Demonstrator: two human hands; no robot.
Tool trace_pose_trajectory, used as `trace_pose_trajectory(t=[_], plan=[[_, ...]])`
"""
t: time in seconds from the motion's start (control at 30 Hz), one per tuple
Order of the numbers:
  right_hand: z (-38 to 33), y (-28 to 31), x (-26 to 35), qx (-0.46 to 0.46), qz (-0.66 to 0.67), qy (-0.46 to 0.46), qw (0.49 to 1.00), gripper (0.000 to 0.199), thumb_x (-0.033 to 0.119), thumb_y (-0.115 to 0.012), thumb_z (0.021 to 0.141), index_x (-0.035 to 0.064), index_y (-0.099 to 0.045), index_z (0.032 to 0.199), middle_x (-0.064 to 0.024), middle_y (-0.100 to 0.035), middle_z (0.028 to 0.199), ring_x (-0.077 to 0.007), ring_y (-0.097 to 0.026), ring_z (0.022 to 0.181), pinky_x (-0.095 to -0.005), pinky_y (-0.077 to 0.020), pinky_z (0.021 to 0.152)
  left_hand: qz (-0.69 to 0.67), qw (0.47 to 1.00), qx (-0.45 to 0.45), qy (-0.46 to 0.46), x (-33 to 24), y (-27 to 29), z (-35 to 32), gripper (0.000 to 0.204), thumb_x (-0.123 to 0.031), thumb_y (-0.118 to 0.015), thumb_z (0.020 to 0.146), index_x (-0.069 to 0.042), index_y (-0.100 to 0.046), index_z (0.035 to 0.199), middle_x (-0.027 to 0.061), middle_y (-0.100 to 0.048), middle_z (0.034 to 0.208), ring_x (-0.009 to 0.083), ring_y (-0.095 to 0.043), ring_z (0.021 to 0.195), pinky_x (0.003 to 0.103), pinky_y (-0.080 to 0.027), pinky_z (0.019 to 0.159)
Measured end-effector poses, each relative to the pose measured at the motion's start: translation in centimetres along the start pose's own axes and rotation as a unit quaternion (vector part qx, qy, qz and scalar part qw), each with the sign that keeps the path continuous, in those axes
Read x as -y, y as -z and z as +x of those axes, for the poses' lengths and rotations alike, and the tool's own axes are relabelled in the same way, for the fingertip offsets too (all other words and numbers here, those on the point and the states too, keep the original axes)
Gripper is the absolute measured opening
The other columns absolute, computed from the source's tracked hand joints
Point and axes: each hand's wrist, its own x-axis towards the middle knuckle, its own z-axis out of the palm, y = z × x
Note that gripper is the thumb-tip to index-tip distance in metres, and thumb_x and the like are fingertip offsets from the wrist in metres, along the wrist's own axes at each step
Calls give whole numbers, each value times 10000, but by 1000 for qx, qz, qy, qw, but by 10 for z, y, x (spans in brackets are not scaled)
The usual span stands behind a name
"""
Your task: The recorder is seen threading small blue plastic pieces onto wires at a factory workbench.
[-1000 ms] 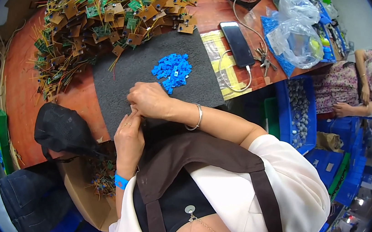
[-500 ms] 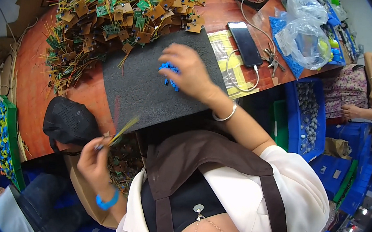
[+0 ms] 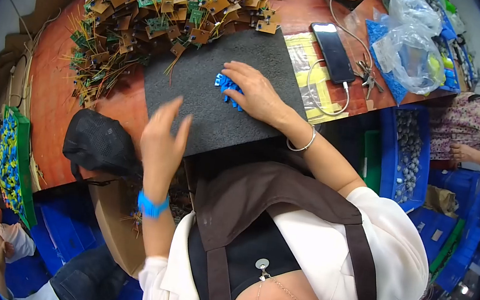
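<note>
Small blue plastic pieces (image 3: 230,93) lie in a loose cluster on a dark grey foam mat (image 3: 213,126). My right hand (image 3: 253,96) rests over their right side, fingers stretched and thumb apart, touching the cluster without gripping a piece that I can see. Above the mat's left edge, my left hand (image 3: 163,135) is empty, with its fingers spread and slightly blurred. A large heap of small circuit boards with yellow and red wires (image 3: 149,15) covers the far left of the table, spilling onto the mat's far edge.
A black mesh bag (image 3: 100,143) sits left of the mat; below it stands a cardboard box (image 3: 119,225). To the right lie a plugged-in phone (image 3: 333,53), keys (image 3: 369,77) and clear plastic bags (image 3: 410,57). Blue bins (image 3: 391,149) stand beyond. Other people are at both sides.
My left hand has let go of the wired board it held near the box and risen to the mat. My right hand has settled flatter by the blue pieces. The view has shifted slightly.
</note>
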Motion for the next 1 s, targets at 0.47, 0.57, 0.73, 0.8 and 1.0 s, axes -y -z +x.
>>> trace_pose_trajectory(t=[0.47, 0.57, 0.73, 0.8, 1.0], plan=[[28, -15, 37, -18, -208, 101, 973, 72, 107, -619, 775, 87, -680, 742, -40, -616, 811, -219, -602, 928, -359, -455, 915, -134, 960, -146, 198, 45, -115, 148, 402, -211, -832, 812, 32, -685, 1096, 129, -748, 881, 224, -724, 776, 344, -564, 743], [31, -20, 39, -16, -217, 72, 973, 82, 109, -622, 783, 94, -691, 740, -47, -625, 806, -216, -604, 932, -355, -451, 907, -165, 963, -92, 191, 56, -113, 149, 381, -216, -835, 809, 31, -681, 1054, 123, -749, 874, 217, -723, 778, 341, -565, 747], [31, -28, 40, -7, -214, 70, 974, 90, 113, -622, 787, 89, -699, 746, -57, -632, 786, -228, -605, 928, -390, -445, 919, -125, 966, -116, 193, 41, -113, 149, 474, -318, -867, 788, 1, -687, 1089, 100, -742, 861, 191, -697, 767, 331, -543, 711], [29, -32, 44, 0, -199, 75, 977, 91, 113, -624, 788, 85, -701, 747, -58, -636, 783, -233, -605, 925, -405, -443, 934, -34, 978, -125, 161, 43, -117, 152, 562, -405, -879, 755, 12, -671, 1068, 118, -720, 901, 272, -690, 776, 385, -548, 733], [27, -33, 45, 20, -198, 81, 977, 55, 105, -673, 770, 83, -718, 793, -63, -657, 821, -248, -617, 958, -450, -432, 1010, -216, 949, -171, 152, 57, -118, 135, 404, -210, -852, 818, 13, -620, 1063, 105, -660, 947, 201, -650, 806, 335, -550, 738]])
